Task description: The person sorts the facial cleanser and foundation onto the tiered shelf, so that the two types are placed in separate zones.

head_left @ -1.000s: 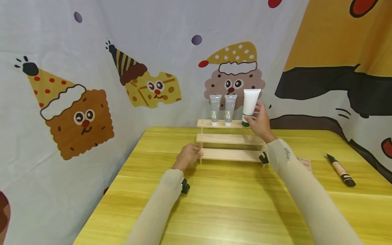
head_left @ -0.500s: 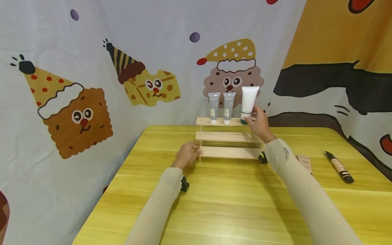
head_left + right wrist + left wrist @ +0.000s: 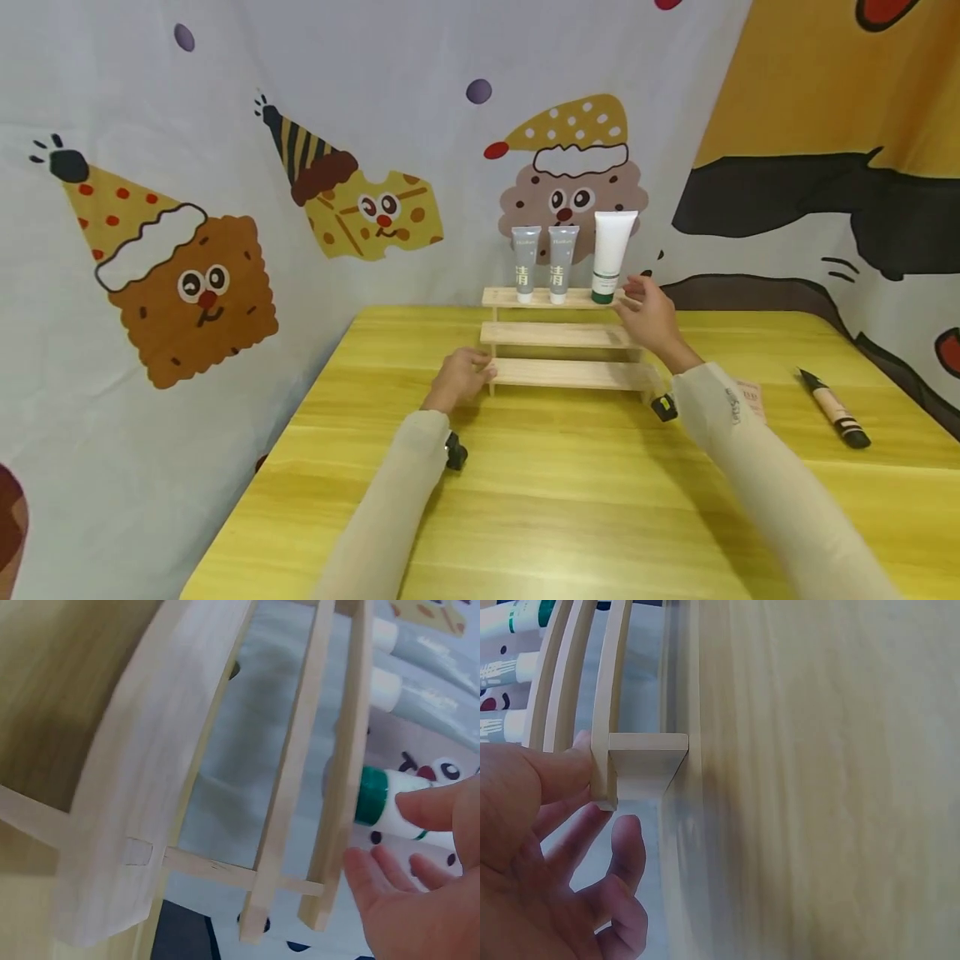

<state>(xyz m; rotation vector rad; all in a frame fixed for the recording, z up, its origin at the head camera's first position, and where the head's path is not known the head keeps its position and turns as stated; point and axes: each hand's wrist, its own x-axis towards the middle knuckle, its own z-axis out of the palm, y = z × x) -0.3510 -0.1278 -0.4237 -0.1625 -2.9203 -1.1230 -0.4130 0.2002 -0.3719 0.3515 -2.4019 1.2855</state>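
A three-tier wooden display rack (image 3: 570,335) stands on the table. On its top tier, two grey tubes (image 3: 526,265) and a larger white tube (image 3: 613,250) with a green cap stand upright, caps down. My left hand (image 3: 459,379) pinches the left end of the bottom tier; in the left wrist view its thumb lies on one face of the board and a finger behind it. Just right of the white tube is my right hand (image 3: 651,319), its fingers spread apart and holding nothing. The right wrist view shows the green cap (image 3: 371,796) resting on the top board, beside the thumb.
To the right on the yellow wood-grain table (image 3: 525,500) lies a beige tube (image 3: 832,408) with a dark cap. A small pinkish packet (image 3: 752,398) is partly hidden behind the right sleeve. A cartoon-printed cloth (image 3: 420,92) hangs behind the table.
My right hand has let go of the white tube and moved slightly right and down. The tube stays upright on the top tier. My left hand keeps its grip on the rack.
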